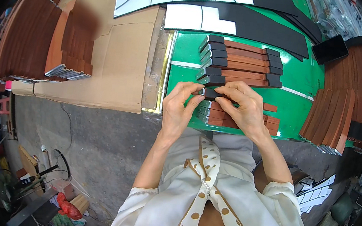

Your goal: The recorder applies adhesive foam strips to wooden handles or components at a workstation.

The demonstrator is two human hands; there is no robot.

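Both my hands meet over a brown wood-look bar near the front edge of the green tabletop. My left hand (180,106) pinches the left end of a short black strip (211,94) lying on that bar. With thumb and fingertips closed, my right hand (243,106) presses the same strip from its right side and hides much of the bar. Just beyond lie several brown bars (245,66) in a row, with black strips round both ends. Closer to me, bare brown bars (221,117) with metallic ends sit partly under my right hand.
Black sheets with white backing (201,18) lie at the far side, beside a dark phone (330,49). Brown slats are stacked at the right (329,117) and left (27,40). Cardboard (126,65) covers the left tabletop. Clear plastic bags (337,15) lie far right.
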